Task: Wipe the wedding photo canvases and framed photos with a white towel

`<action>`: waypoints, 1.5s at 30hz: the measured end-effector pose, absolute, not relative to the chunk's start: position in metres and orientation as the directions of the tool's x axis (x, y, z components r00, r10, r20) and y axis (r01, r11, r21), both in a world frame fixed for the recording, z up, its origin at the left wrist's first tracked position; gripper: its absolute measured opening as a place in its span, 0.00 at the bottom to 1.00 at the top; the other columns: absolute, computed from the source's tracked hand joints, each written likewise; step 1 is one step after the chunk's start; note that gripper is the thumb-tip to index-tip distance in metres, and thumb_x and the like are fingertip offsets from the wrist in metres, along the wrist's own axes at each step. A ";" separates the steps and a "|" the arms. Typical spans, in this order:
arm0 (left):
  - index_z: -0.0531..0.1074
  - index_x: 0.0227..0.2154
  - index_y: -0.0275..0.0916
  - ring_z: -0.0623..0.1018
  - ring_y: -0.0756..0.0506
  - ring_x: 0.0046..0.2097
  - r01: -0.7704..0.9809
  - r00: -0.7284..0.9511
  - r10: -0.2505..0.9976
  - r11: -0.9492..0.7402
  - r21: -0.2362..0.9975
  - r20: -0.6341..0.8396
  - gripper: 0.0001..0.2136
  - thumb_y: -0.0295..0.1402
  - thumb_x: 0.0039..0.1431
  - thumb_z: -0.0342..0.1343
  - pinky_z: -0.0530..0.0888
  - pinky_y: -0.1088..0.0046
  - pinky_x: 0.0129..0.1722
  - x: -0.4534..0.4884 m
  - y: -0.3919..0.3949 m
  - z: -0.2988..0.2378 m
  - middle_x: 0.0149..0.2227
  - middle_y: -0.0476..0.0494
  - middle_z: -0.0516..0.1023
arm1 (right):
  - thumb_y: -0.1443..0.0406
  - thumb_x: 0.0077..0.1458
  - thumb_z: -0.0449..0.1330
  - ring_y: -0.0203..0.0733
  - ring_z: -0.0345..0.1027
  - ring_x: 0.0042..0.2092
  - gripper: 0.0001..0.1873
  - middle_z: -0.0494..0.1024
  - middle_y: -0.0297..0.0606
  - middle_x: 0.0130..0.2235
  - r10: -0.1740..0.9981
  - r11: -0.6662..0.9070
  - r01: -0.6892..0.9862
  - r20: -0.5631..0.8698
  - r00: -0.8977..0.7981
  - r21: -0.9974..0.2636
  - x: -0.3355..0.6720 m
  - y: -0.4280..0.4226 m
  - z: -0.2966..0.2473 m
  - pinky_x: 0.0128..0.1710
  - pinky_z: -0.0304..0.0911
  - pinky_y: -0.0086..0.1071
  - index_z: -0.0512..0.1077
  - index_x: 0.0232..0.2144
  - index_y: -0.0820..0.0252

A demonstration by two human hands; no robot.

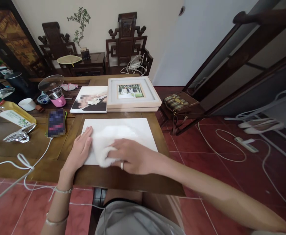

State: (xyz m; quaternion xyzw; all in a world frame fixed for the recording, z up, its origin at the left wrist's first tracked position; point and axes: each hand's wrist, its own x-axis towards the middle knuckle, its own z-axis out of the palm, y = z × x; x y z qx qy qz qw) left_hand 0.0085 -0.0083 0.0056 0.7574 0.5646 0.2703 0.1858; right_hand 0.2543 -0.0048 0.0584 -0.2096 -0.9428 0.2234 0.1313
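A flat white rectangular panel or album (143, 129) lies on the brown wooden table near its front edge. On top of it is a bunched white fluffy cloth (101, 142), pressed down by my right hand (135, 158), whose fingers curl around it and wear a ring. My left hand (80, 150) rests flat along the panel's left edge, fingers stretched out, with no object in it. Part of the cloth is hidden beneath my right fingers.
Behind the panel lie a photo album (90, 98) and stacked picture frames (110, 101). To the left are a charging phone (56, 123), a silver hair clip (21, 134), an oil-coloured bottle (15, 114) and a pink cup (58, 99). A plaid handbag (176, 102) sits right.
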 end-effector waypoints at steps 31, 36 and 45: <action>0.57 0.64 0.39 0.54 0.41 0.69 0.792 0.309 0.925 -0.380 0.478 0.222 0.23 0.39 0.69 0.40 0.53 0.53 0.66 0.000 -0.009 -0.002 0.67 0.39 0.56 | 0.60 0.64 0.49 0.48 0.70 0.42 0.15 0.80 0.41 0.40 0.832 0.522 0.628 0.184 -0.523 -0.577 0.292 0.067 0.051 0.43 0.59 0.35 0.75 0.38 0.60; 0.55 0.65 0.35 0.49 0.41 0.70 0.798 0.273 0.935 -0.351 0.491 0.225 0.25 0.41 0.69 0.39 0.50 0.53 0.67 -0.003 -0.007 -0.007 0.69 0.36 0.52 | 0.58 0.64 0.47 0.47 0.69 0.34 0.18 0.74 0.40 0.30 0.862 0.503 0.709 0.229 -0.452 -0.494 0.335 0.045 0.035 0.37 0.61 0.35 0.71 0.31 0.60; 0.55 0.64 0.37 0.50 0.41 0.70 0.789 0.241 0.953 -0.303 0.534 0.184 0.25 0.43 0.69 0.41 0.51 0.53 0.67 -0.001 -0.008 -0.001 0.69 0.37 0.53 | 0.66 0.61 0.51 0.50 0.65 0.58 0.10 0.73 0.46 0.56 0.644 0.752 0.482 0.343 -0.684 -0.450 0.359 -0.033 0.025 0.61 0.56 0.51 0.73 0.32 0.55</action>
